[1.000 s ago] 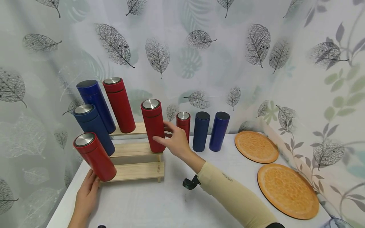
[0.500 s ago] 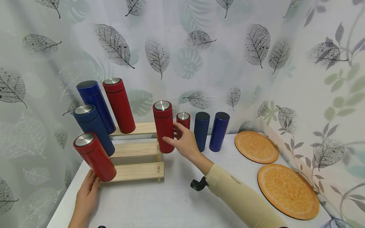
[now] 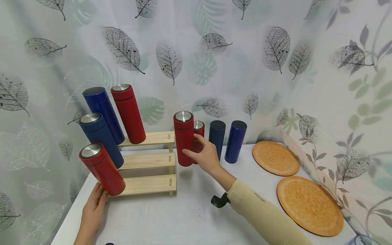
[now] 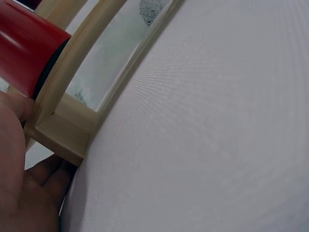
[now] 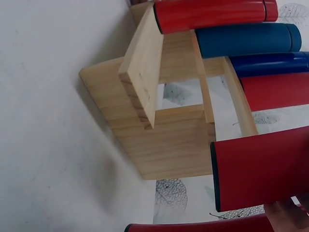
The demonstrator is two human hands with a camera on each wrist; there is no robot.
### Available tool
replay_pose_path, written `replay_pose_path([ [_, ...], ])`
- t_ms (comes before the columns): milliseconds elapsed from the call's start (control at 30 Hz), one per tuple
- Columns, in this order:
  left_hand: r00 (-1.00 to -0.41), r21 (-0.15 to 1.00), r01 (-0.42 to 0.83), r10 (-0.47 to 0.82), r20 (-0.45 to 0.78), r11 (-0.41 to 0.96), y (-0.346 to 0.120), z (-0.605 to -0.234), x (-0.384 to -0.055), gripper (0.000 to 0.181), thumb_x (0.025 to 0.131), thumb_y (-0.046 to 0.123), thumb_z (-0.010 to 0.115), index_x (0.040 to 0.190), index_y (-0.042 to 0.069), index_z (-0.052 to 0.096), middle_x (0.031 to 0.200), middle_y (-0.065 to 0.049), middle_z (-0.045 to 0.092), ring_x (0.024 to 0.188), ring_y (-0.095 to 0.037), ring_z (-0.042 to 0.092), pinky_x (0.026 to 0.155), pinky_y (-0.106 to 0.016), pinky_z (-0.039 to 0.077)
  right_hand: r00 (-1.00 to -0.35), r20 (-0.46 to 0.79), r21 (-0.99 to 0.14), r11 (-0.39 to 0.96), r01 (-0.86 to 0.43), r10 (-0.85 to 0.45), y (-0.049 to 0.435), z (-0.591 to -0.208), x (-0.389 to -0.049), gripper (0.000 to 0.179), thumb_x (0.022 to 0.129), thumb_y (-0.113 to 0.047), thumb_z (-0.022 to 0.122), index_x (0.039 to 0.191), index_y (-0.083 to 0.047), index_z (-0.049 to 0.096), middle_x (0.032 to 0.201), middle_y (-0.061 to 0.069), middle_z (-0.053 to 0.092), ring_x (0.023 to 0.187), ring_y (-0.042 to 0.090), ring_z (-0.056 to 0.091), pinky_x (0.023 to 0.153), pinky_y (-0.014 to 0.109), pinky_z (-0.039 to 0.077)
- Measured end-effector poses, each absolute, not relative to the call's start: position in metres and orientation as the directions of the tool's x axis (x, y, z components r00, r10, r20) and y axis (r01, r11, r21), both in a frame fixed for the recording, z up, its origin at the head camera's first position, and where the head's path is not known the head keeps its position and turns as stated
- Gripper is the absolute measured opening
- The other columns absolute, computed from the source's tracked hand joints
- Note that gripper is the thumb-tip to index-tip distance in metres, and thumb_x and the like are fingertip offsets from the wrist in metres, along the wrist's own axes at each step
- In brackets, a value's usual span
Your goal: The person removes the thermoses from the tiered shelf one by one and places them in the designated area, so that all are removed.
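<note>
Left hand (image 3: 94, 206): thumb and fingers bent about the near left end of a three-tier wooden rack (image 3: 147, 184), seemingly gripping it, though the left wrist view cut off much of the hand. Glossy red bottle (image 3: 102, 170), silver-topped: just above the left fingers, on the lowest tier, near the thumb. Matt blue bottle (image 3: 101, 139): farther beyond those fingers, middle tier. Glossy blue bottle (image 3: 103, 114) and matt red bottle (image 3: 128, 114): farthest beyond them, side by side, top tier. Held red bottle (image 3: 183, 141): upright between the right thumb and fingers, clear of the white table (image 3: 147, 221), beside the rack's right end. Right hand (image 3: 203, 154): parted only to the bottle's width, closed against its side. Small red bottle (image 3: 199, 126): just behind the right fingers, partly hidden. Navy bottle (image 3: 216, 136), then black-topped blue bottle (image 3: 235, 141): standing right of those fingers. Two round orange mats (image 3: 309, 206): well apart, farther right, flat.
</note>
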State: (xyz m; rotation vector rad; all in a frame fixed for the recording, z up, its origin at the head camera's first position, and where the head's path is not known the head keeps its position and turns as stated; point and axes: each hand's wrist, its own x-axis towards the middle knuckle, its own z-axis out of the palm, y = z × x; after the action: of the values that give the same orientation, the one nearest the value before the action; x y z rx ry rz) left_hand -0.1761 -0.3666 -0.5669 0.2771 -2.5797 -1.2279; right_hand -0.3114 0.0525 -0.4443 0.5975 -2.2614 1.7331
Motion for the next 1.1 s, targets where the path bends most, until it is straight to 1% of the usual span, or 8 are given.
replay_pose_path([
  [200,-0.949,0.786,-0.061,-0.279,0.145,0.615,-0.367,-0.566,-0.176,0.061,0.12,0.033,0.036,0.169,-0.002,0.028,0.179,-0.018,0.017,0.161,-0.048,0.019,0.118,-0.075,0.031,-0.897,0.41,-0.872,0.218,-0.438,-0.163,0.059,-0.453,-0.312,0.063,0.092,-0.022,0.09,0.148,-0.012,0.064,0.13,0.007,0.074,0.118,0.027,0.072,0.101,0.051,0.061],
  [400,-0.947,0.784,-0.073,-0.289,0.139,0.617,-0.365,-0.564,-0.175,0.06,0.12,0.032,0.036,0.169,-0.002,0.028,0.179,-0.018,0.019,0.161,-0.048,0.02,0.117,-0.075,0.032,-0.901,0.408,-0.87,0.236,-0.433,-0.147,0.065,-0.463,-0.312,0.064,0.092,-0.022,0.09,0.149,-0.009,0.063,0.13,0.005,0.073,0.118,0.025,0.07,0.101,0.048,0.061],
  [533,-0.947,0.785,-0.073,-0.29,0.139,0.615,-0.365,-0.563,-0.175,0.061,0.12,0.033,0.036,0.169,-0.002,0.028,0.179,-0.018,0.018,0.161,-0.048,0.019,0.118,-0.075,0.03,-0.91,0.392,-0.879,0.236,-0.414,-0.137,0.069,-0.471,-0.311,0.067,0.092,-0.022,0.09,0.151,-0.006,0.061,0.132,0.008,0.073,0.12,0.027,0.069,0.102,0.054,0.06],
  [633,-0.948,0.785,-0.077,-0.29,0.134,0.614,-0.365,-0.563,-0.175,0.061,0.12,0.034,0.035,0.169,-0.001,0.028,0.179,-0.017,0.017,0.162,-0.048,0.019,0.119,-0.075,0.029,-0.914,0.383,-0.885,0.231,-0.404,-0.134,0.072,-0.477,-0.309,0.068,0.092,-0.023,0.09,0.151,-0.006,0.061,0.135,0.008,0.072,0.123,0.028,0.068,0.104,0.056,0.058],
  [833,-0.947,0.787,-0.073,-0.29,0.138,0.612,-0.365,-0.564,-0.176,0.061,0.12,0.034,0.036,0.17,-0.001,0.028,0.179,-0.017,0.017,0.161,-0.047,0.019,0.118,-0.075,0.03,-0.917,0.377,-0.89,0.223,-0.398,-0.132,0.078,-0.486,-0.307,0.063,0.093,-0.021,0.089,0.149,-0.008,0.063,0.136,0.006,0.071,0.124,0.027,0.069,0.105,0.048,0.059],
  [1100,-0.947,0.786,-0.069,-0.288,0.142,0.614,-0.365,-0.565,-0.177,0.061,0.12,0.034,0.035,0.17,-0.001,0.026,0.179,-0.018,0.017,0.161,-0.048,0.02,0.116,-0.076,0.032,-0.932,0.343,-0.909,0.21,-0.361,-0.117,0.084,-0.502,-0.306,0.065,0.091,-0.019,0.091,0.149,-0.009,0.063,0.137,0.006,0.071,0.126,0.027,0.069,0.105,0.048,0.058],
])
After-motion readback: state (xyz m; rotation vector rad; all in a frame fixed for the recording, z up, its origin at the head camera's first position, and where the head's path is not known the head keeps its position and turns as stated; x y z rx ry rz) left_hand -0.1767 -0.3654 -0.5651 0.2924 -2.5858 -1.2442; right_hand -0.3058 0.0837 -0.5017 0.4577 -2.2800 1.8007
